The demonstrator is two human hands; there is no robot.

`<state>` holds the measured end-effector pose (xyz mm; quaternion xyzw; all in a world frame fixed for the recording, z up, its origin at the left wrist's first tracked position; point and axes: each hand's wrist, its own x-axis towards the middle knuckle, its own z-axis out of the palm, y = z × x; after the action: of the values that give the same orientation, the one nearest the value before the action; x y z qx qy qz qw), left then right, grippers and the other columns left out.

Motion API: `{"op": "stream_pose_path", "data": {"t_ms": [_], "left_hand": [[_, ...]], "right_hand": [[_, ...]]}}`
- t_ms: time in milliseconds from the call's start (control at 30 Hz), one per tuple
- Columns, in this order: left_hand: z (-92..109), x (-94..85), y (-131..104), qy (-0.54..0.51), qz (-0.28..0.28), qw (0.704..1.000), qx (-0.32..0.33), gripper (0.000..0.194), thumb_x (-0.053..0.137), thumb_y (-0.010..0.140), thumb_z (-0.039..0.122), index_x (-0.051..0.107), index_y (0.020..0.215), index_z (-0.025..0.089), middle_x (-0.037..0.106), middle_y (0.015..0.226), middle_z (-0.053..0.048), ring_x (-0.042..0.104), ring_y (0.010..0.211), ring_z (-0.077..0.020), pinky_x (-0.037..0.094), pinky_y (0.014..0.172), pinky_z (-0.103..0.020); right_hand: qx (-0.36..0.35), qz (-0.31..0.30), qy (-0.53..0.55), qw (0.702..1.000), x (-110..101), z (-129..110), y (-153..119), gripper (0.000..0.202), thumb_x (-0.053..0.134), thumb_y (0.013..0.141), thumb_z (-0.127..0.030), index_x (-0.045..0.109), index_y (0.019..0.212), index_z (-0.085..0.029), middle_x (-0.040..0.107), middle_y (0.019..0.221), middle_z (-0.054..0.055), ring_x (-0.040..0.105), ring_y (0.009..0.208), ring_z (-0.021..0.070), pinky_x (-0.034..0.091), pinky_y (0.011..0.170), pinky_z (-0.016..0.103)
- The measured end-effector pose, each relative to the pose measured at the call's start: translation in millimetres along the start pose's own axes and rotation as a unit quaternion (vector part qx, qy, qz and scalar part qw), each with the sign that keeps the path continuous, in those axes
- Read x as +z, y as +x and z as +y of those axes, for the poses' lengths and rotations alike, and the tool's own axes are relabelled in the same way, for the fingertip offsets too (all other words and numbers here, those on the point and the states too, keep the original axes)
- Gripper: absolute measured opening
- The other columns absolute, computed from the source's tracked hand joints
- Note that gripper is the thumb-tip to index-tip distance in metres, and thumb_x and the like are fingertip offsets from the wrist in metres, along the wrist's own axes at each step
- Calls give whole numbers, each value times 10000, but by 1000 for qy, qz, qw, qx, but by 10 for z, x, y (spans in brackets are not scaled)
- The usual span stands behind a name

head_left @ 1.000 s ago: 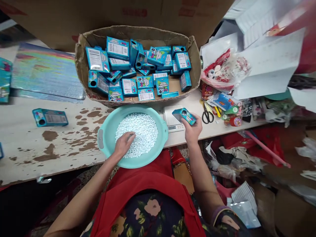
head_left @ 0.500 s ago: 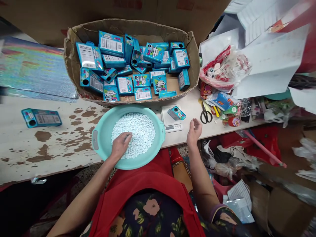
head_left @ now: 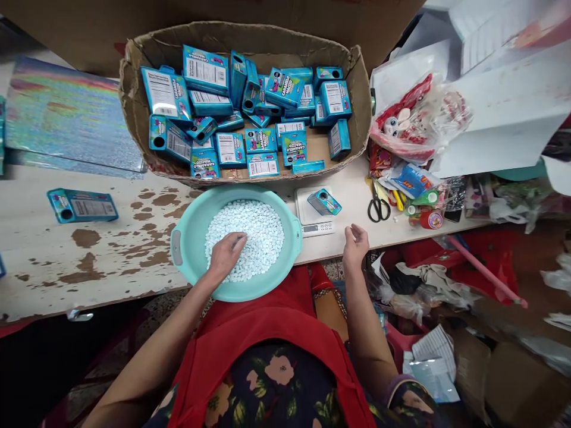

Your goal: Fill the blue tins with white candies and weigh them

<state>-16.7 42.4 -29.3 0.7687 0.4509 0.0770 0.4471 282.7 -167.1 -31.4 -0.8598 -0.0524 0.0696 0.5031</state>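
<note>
My left hand (head_left: pixel 227 255) is over the small white pieces (head_left: pixel 263 238) in the turquoise basin (head_left: pixel 191 261), its fingers pressed together; what they hold, if anything, is too small to make out. My right hand (head_left: pixel 355 245) is raised at the table's front edge, palm turned inward, fingers apart and holding nothing. Just up and left of it, a blue candy box (head_left: pixel 325 202) lies tilted on a white digital scale (head_left: pixel 317 228). Behind the basin stands a cardboard box (head_left: pixel 134 131) with several blue candy boxes (head_left: pixel 261 141) in it.
Another blue box (head_left: pixel 84 205) lies on the worn table (head_left: pixel 27 238) at the left, below shiny holographic sheets (head_left: pixel 71 119). Black scissors (head_left: pixel 379 208), a plastic bag with a toy (head_left: pixel 414 128), tape rolls (head_left: pixel 430 219) and papers are at the right.
The view has shifted slightly. My left hand has moved a little up and right over the white pieces. My right hand has lowered slightly away from the scale.
</note>
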Motion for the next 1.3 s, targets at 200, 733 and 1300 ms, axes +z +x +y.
{"op": "stream_pose_path", "data": {"t_ms": [200, 733, 1300], "left_hand": [[-1, 96, -63, 72, -66, 995, 13, 284, 592, 803, 433, 630, 978, 212, 607, 1152, -140, 522, 1129, -338, 418, 958, -469], [499, -424, 63, -480, 10, 869, -116, 406, 433, 833, 559, 422, 624, 212, 397, 524, 25, 331, 370, -71, 227, 338, -207], [1114, -495, -33, -567, 157, 808, 11, 311, 515, 883, 490, 535, 766, 203, 579, 580, 20, 662, 603, -160, 560, 682, -347]], "right_hand": [[-26, -64, 13, 997, 130, -169, -32, 557, 713, 697, -454, 567, 1137, -144, 613, 1183, 137, 587, 1082, 221, 490, 920, 410], [-306, -256, 0, 917, 410, -1351, -691, 411, 789, 715, -337, 637, 1087, -250, 636, 994, 37, 620, 921, 212, 509, 845, 376], [-297, -366, 5, 882, 861, -1268, -1398, 356, 757, 761, -365, 646, 1090, -283, 678, 999, 41, 630, 951, 229, 507, 844, 392]]}}
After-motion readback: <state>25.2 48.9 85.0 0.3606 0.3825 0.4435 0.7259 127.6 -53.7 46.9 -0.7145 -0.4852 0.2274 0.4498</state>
